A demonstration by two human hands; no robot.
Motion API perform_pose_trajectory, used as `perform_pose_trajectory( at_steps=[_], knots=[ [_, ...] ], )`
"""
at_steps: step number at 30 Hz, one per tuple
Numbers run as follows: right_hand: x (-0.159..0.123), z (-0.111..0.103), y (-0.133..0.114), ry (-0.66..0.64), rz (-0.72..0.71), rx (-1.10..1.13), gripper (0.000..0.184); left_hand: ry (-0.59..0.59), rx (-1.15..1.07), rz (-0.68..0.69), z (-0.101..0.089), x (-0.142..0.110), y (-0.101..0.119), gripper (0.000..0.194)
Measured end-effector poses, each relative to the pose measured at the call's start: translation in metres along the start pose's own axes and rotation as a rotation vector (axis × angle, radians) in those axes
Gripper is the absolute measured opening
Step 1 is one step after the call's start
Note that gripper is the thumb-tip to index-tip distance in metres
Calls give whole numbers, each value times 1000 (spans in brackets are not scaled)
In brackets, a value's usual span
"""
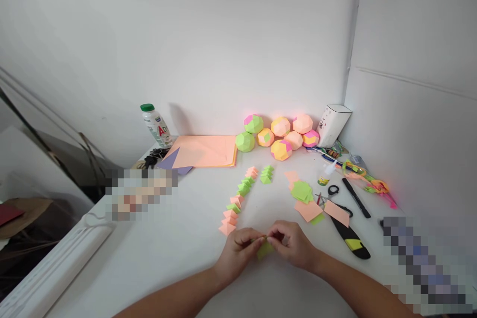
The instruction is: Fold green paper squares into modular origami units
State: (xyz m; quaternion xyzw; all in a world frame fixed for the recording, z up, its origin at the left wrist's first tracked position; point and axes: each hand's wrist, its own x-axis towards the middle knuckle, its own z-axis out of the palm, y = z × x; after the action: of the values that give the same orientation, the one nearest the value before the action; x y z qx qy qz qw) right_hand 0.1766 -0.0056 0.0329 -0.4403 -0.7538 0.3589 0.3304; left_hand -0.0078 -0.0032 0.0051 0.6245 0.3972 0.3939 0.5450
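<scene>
Low in the middle of the view, a small yellow-green piece of paper (265, 250) is pinched at its upper edge by both hands. My left hand (238, 251) is closed on its left part, thumb against fingers. My right hand (292, 246) grips it from the other side, and the fingertips of the two hands nearly meet. The fingers hide part of the paper's top edge. Just beyond my left hand begins a row of folded orange and green paper units (235, 207). A shorter row of green folded units (267, 174) stands to its right.
Right of my hands lie green paper pieces (301, 191), orange pieces (308, 210), scissors (333, 190), a black-and-yellow cutter (352, 241), a black pen (357, 198) and a glue bottle (326, 174). Paper balls (281, 150), orange sheets (208, 151) and a white bottle (156, 126) line the wall.
</scene>
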Motion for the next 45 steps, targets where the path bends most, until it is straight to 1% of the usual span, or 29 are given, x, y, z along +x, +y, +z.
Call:
perform_pose_trajectory(
  at_steps=[2,6,8,10,12,15,19,21,23,25,26,29,31,33,35,37,39,40,43,45],
  knots=[
    [0,0,1,-17,-18,-14,14,-7,-16,-21,1,0,2,25],
    [0,0,4,-35,-65,-60,23,-50,-98,-90,4,-1,5,31],
    [-1,0,3,-33,-55,-79,24,-56,-108,-144,5,-2,4,36],
    [-1,1,2,-30,-28,-72,23,-32,-82,-191,7,-3,2,40],
    [-2,2,2,-30,1,-45,23,-13,-49,-206,7,-4,-1,42],
    [-2,2,2,-27,8,-29,22,-41,20,-161,6,-4,-2,49],
    [-2,3,4,-50,34,16,21,-87,134,-23,4,-3,5,54],
    [-1,2,5,-71,59,41,21,-79,145,77,2,-2,8,50],
    [0,1,5,-100,52,45,22,-42,144,139,1,-1,9,39],
    [1,-1,4,-118,23,44,22,-8,143,144,1,0,8,30],
    [1,-1,4,-117,14,54,22,3,137,138,0,0,6,28],
    [1,-2,5,-99,56,143,22,58,52,96,1,0,2,30],
    [1,-2,6,-108,128,226,23,76,-90,9,2,1,0,30],
    [1,-2,8,-133,197,323,25,32,-264,-87,4,1,1,29],
    [2,-2,10,-146,247,432,28,-49,-396,-140,5,2,3,27],
    [3,-3,13,-137,281,531,30,-125,-453,-129,5,2,6,26],
    [4,-3,16,-133,309,594,32,-166,-463,-96,4,2,8,25],
    [4,-3,17,-142,320,614,32,-162,-464,-84,4,2,8,24],
    [2,-3,19,-180,323,636,31,-90,-487,-95,5,1,5,22],
    [1,-3,19,-176,304,643,31,-66,-507,-105,6,1,2,28]
  ],
)
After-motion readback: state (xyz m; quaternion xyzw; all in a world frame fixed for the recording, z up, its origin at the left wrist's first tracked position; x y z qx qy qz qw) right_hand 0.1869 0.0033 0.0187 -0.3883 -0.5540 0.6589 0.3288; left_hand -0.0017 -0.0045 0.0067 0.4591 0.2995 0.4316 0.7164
